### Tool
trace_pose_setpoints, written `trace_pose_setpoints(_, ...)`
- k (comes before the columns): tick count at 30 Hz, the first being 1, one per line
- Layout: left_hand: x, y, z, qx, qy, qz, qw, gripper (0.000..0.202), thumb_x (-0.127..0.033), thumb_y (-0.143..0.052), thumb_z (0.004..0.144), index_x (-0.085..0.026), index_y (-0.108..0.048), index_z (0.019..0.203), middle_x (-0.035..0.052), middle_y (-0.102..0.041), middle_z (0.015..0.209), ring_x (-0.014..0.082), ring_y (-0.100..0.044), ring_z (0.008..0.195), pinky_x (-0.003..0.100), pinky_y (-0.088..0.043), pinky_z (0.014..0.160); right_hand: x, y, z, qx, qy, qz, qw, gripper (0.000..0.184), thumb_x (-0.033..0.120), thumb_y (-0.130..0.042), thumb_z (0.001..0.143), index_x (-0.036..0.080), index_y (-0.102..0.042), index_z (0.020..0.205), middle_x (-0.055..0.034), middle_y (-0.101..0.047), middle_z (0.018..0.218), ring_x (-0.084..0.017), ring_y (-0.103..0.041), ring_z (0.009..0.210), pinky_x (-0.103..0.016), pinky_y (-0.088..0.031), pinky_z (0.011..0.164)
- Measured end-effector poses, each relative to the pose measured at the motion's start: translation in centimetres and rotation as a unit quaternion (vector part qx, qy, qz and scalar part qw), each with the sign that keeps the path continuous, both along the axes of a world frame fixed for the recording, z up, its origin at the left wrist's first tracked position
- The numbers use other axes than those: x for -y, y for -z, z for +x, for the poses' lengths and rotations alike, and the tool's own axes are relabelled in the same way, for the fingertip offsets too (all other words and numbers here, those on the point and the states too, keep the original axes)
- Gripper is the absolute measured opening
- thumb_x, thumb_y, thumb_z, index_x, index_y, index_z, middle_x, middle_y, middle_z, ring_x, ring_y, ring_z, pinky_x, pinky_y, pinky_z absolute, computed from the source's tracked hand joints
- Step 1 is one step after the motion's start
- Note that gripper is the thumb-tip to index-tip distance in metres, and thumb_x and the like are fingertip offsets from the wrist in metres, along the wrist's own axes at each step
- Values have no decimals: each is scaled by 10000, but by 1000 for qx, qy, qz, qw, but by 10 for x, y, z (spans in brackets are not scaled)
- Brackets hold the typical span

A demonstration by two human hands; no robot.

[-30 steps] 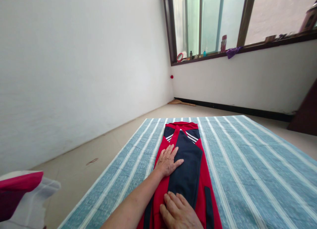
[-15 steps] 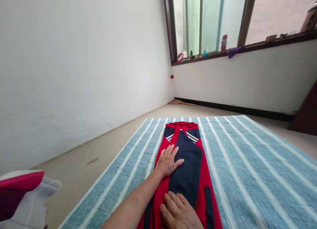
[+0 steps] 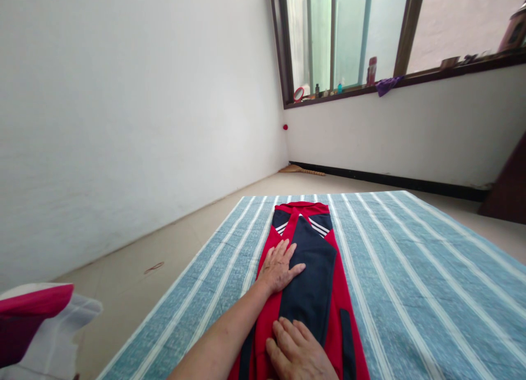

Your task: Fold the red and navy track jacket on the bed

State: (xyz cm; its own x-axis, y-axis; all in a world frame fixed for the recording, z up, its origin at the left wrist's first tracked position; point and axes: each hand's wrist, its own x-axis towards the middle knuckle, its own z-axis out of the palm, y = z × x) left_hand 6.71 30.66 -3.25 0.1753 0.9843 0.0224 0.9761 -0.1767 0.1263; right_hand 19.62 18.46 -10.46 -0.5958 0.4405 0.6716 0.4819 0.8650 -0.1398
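A red and navy track jacket (image 3: 314, 265) with white shoulder stripes lies folded lengthwise in a narrow strip, its red collar at the far end. On its left half rests my left hand (image 3: 278, 266), palm down, thumb and fingers stretched out over the red and navy panels. Closer to me, my right hand (image 3: 302, 351) lies flat on the lower part of the garment, fingers extended; its wrist runs out of view. Both hands press on the fabric without gripping it. The near end of the jacket is cut off by the frame's bottom edge.
The jacket lies on a blue cloth with white stripes (image 3: 394, 270), with edges at the left and far side. At the lower left is a pink and white item (image 3: 45, 309). A windowsill (image 3: 349, 92) holds a bottle (image 3: 371, 72) and a purple cloth (image 3: 387, 86).
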Motion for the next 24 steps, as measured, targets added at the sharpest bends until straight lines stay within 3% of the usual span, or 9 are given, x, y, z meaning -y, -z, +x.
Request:
trace_pose_setpoints(17, 0, -1, 0, 2, 0, -5, 1000, 720, -676, -309, 897, -225, -292, 1459, 91, -230, 1546, 233, -141, 1427, 466, -130, 1149, 1, 1, 0, 76, -18, -66, 995, 459, 481, -556, 869, 216, -546, 1243, -98, -577, 1290, -296, -542, 1153, -421, -463, 950)
trace_pose_setpoints(24, 1, -3, 2, 2, 0, -7, 1000, 713, -660, -324, 902, -215, -293, 1458, 97, -235, 1544, 233, -145, 1426, 460, -130, 1151, 0, 2, 2, 68, -20, -57, 996, 489, 536, -547, 869, 213, -551, 1236, -101, -578, 1287, -295, -542, 1151, -411, -466, 944)
